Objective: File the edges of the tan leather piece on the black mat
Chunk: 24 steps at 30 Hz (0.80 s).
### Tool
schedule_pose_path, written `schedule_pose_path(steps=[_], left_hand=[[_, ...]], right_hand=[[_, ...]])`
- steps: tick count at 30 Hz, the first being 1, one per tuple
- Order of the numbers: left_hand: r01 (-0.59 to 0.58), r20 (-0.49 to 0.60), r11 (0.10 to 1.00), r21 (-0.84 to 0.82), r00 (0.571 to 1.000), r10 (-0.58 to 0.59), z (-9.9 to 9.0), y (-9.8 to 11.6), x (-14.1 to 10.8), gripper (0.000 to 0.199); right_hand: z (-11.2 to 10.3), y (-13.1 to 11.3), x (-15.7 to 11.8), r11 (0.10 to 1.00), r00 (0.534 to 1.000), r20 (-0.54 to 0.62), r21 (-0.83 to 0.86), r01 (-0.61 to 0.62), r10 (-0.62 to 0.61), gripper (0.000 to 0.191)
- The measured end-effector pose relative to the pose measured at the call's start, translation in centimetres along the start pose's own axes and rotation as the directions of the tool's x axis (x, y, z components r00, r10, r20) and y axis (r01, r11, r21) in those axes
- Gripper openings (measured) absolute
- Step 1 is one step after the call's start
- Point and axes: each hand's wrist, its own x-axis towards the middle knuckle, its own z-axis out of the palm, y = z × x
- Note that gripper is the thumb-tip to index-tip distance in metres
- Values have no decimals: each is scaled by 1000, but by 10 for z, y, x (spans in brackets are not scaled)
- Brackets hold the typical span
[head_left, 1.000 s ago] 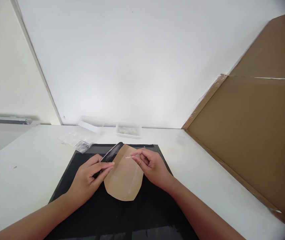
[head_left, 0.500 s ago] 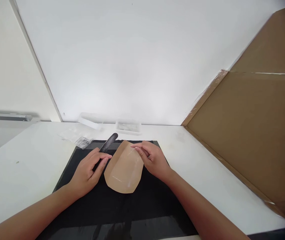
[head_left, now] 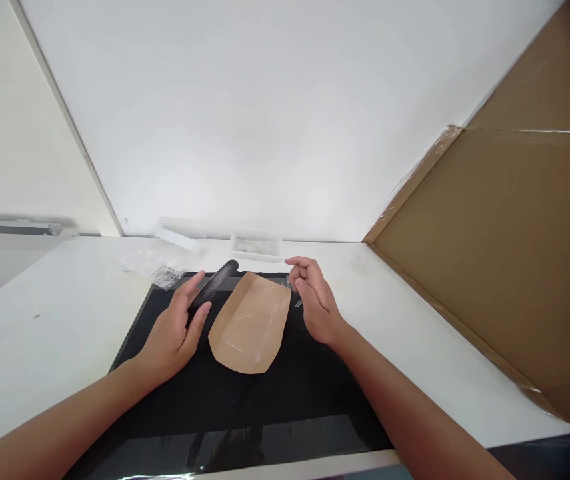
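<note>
A tan paper tray (head_left: 252, 327) with raised, folded edges rests on a black mat (head_left: 245, 403). Left of it, my left hand (head_left: 177, 327) is open, with index finger and thumb spread around a dark, rounded-end stick like a nail file (head_left: 219, 283). The stick seems to lie on the mat rather than in the fingers. Beyond the tray's right edge is my right hand (head_left: 317, 300), its index finger stretched out, the others curled and the thumb apart; I see nothing in it. Small clear pieces (head_left: 299, 303) lie beside its fingers.
At the back stand a shallow clear box (head_left: 256, 248) with small pieces inside and a translucent lid (head_left: 179, 233). Crumpled clear plastic bags (head_left: 152, 263) lie at the back left. A tall cardboard panel (head_left: 505, 267) borders the right side; a white wall (head_left: 265, 120) rises behind.
My right hand has moved off the tray to its right, and its pinched fingers have parted. My left fingers have spread and drawn back from the tray's edge. The view has shifted slightly.
</note>
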Motion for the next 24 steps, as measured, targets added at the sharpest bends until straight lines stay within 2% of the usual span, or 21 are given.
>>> schedule_pose_path(steps=[5, 8, 11, 15, 19, 24], left_hand=[[52, 87, 998, 47, 995, -56, -3, 0, 2, 49], [14, 103, 998, 57, 995, -20, -2, 0, 3, 45], [-41, 99, 997, 66, 995, 34, -2, -1, 3, 43], [-89, 92, 992, 85, 992, 81, -2, -2, 3, 42], [-122, 86, 986, 116, 990, 112, -2, -6, 2, 43], [-143, 97, 981, 130, 987, 131, -2, -7, 1, 43]], right_hand=[[10, 13, -2, 997, 985, -167, 56, 60, -50, 41], [11, 17, 0, 999, 985, -172, 9, 31, -29, 42], [8, 19, 4, 1000, 984, -177, -25, 4, -8, 31], [6, 19, 8, 1000, 986, -163, -16, 22, -24, 16], [6, 19, 7, 999, 993, -109, 3, 49, -48, 17], [2, 17, 5, 983, 999, 11, -174, -50, 53, 21]])
